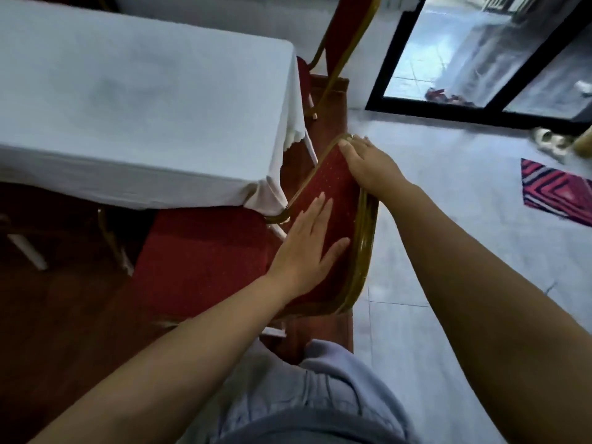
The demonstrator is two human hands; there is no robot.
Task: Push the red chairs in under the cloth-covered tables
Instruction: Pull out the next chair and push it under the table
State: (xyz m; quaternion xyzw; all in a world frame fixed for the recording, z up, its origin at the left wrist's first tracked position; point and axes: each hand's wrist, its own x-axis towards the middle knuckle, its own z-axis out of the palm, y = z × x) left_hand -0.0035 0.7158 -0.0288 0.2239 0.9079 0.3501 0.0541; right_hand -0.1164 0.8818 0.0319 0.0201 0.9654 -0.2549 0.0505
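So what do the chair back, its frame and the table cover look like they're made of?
Chair back: red woven upholstery with a pale dot pattern, matte, probably padded.
Frame: looks like gold-painted metal tubing, glossy highlights along the rim.
Table cover: white cloth, matte, draping in folds at the corner with a scalloped hem.

floor: pale tiles (448,219) | striped mat (557,190) | black-framed glass door (480,52)

left hand (301,251) flat on red chair (333,193) backrest | right hand (368,165) gripping top | white-clothed table (134,100) just beside
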